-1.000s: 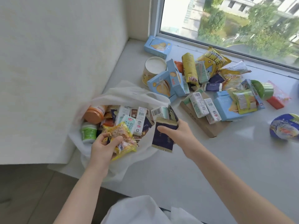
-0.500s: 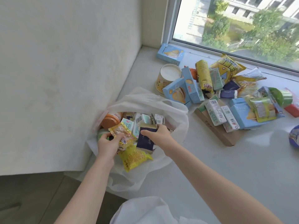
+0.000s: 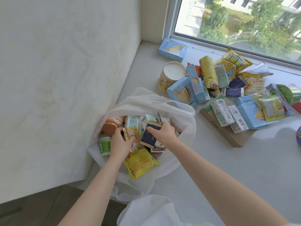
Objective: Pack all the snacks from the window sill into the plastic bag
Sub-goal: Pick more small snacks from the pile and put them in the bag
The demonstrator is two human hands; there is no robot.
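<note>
Right hand [image 3: 163,133]: gripping the navy packet [image 3: 149,137], lowering it into the plastic bag [image 3: 182,115].
Left hand [image 3: 120,142]: pinching the clear snack pouch [image 3: 131,133].
Advice: be wedging both flat among cartons before releasing.

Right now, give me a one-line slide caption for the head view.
Both hands in the plastic bag: right hand tucks in a navy packet, left hand holds a yellow packet.
</note>
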